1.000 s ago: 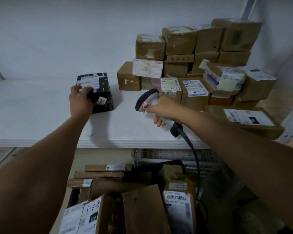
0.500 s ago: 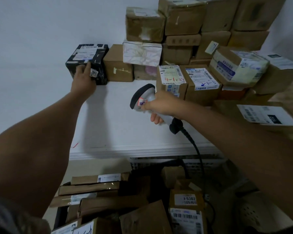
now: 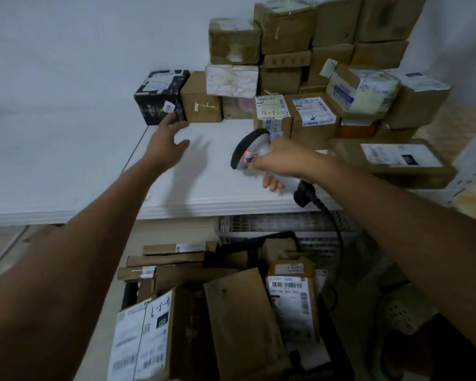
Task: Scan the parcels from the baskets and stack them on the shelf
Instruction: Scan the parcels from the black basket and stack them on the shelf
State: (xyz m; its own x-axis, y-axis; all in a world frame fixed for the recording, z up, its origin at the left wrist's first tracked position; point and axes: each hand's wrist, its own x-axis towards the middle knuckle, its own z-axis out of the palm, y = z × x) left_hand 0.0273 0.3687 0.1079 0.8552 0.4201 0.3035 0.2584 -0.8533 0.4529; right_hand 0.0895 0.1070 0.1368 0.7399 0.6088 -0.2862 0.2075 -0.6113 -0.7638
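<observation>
A black parcel (image 3: 160,97) with white labels stands at the back of the white shelf (image 3: 66,166), pressed against a brown box (image 3: 201,101) at the left end of the parcel stack. My left hand (image 3: 166,144) hovers just in front of the black parcel, fingers spread and holding nothing. My right hand (image 3: 279,160) grips the handle of a grey barcode scanner (image 3: 249,149), whose head points left over the shelf. Its black cable (image 3: 333,224) hangs down toward the baskets below.
Brown parcels pile up high at the shelf's back right (image 3: 327,50); a long flat box (image 3: 396,163) lies at the right. Below the shelf edge, a basket holds several cardboard parcels (image 3: 242,320), with a white perforated basket (image 3: 286,226) behind.
My left hand pushed the black parcel back against the brown box, then let go and drew slightly away. The scanner hand stayed about where it was.
</observation>
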